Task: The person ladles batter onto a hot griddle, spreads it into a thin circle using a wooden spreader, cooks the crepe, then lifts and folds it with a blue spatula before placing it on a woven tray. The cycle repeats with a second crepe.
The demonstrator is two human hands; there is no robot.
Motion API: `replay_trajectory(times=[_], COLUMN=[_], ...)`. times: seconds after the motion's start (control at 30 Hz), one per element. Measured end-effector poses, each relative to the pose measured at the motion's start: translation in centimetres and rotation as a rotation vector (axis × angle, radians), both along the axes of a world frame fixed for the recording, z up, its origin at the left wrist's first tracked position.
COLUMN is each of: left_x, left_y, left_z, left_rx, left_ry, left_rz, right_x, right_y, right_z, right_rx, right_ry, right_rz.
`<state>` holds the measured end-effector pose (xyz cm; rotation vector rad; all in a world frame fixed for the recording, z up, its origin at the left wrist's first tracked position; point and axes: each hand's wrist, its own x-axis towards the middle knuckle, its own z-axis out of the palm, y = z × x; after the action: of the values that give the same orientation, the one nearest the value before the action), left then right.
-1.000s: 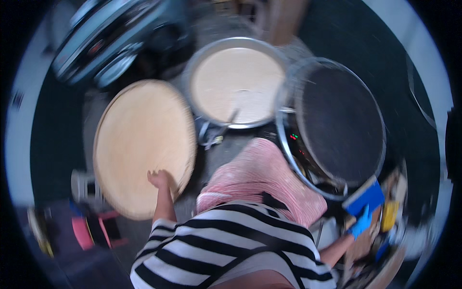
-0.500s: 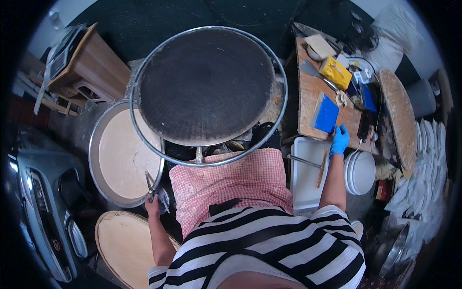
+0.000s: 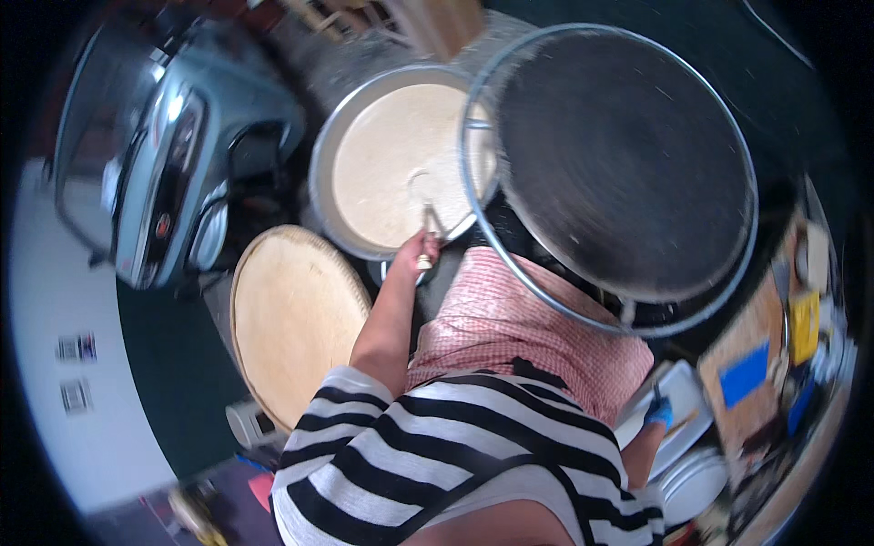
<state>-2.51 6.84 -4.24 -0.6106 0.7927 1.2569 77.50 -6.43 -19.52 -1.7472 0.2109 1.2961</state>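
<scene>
My left hand (image 3: 421,248) is closed round the handle of a ladle (image 3: 432,218), its pale grip end poking out below my fingers. The ladle's other end dips into cream-coloured batter (image 3: 382,150) in a wide metal basin (image 3: 320,182), where a round outline shows in the surface. At the lower right my right hand (image 3: 659,413), in a blue glove, is over a white tray (image 3: 685,380). Its fingers are wrapped round the metal handle of a T-shaped spreader (image 3: 685,419) with a wooden crossbar; motion blurs it slightly.
A large round black griddle (image 3: 628,164) with a metal ring (image 3: 748,246) round it stands ahead to the right. A round pale board (image 3: 296,318) is at the left, near a grey-blue vehicle (image 3: 164,173). A wooden table (image 3: 742,359) holds a blue block (image 3: 745,374) and a yellow box (image 3: 804,328).
The view has swung to the left. My right hand has come from beside the blue block on the table to the spreader in the tray and taken hold of it. My left hand stays on the ladle.
</scene>
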Motion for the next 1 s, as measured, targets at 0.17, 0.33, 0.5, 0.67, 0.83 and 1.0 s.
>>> replay_trajectory(times=[0.17,0.33,0.5,0.67,0.83,1.0], left_x=[2.3,2.6,2.2,3.5,0.7,-0.1], left_y=[-2.5,-5.6,-3.8,-1.9,-2.7,-2.9], left_z=[6.6,13.7,12.0,7.6,9.5,9.2], left_rx=[-0.240,-0.193,-0.083,-0.310,-0.102,-0.067], left_ry=[1.082,1.408,1.703,1.671,1.303,1.767], left_rz=[-0.713,-0.799,-0.616,-1.063,-1.086,-0.683], right_x=[2.4,-1.4,-8.0,-12.3,-14.8,-15.6], right_y=[-2.9,-8.4,-6.5,-2.4,0.8,2.0], right_z=[1.8,6.7,8.5,11.2,11.9,12.9], right_rx=[-0.236,-0.148,-0.218,-0.224,-0.221,-0.197], right_ry=[-0.091,0.092,-0.159,-0.242,-0.293,-0.317], right_rz=[-0.148,-0.201,-0.051,0.117,0.237,0.282])
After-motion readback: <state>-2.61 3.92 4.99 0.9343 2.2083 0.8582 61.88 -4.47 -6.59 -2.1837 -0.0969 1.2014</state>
